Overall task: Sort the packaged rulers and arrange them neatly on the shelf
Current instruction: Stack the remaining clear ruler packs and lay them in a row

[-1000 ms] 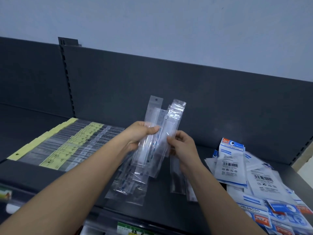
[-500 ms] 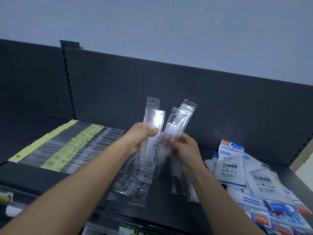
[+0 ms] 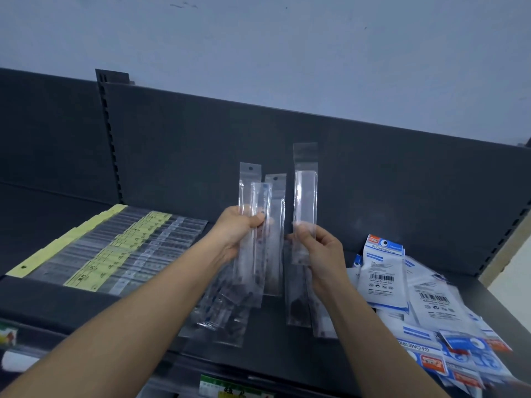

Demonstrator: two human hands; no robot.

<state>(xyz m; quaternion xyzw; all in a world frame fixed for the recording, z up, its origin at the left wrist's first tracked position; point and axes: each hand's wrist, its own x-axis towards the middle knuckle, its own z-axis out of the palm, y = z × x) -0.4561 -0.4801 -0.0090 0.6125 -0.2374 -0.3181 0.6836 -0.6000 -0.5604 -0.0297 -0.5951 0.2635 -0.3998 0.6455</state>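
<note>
Obs.: my left hand (image 3: 235, 237) grips a small fan of clear-sleeved rulers (image 3: 258, 196), thumb across the front, about mid-length. My right hand (image 3: 324, 254) pinches a single packaged ruler (image 3: 305, 193) near its lower end, so most of its length stands upright above the pinch, apart from the fan.

Handling, my judgement: very light; the ruler inside is stiff, but the glossy sleeve is slick and its empty hang-hole flap is floppy. Take it over the rigid strip, not the flap. A mid-length pinch would steady it better than this low one. Sleeves will likely slide over each other in the fan.

Below both grips, loose rulers (image 3: 224, 320) lie on the shelf (image 3: 273, 351). Out past the left hand is the laid row (image 3: 115, 248); beyond the right, geometry set packs (image 3: 385, 277).
</note>
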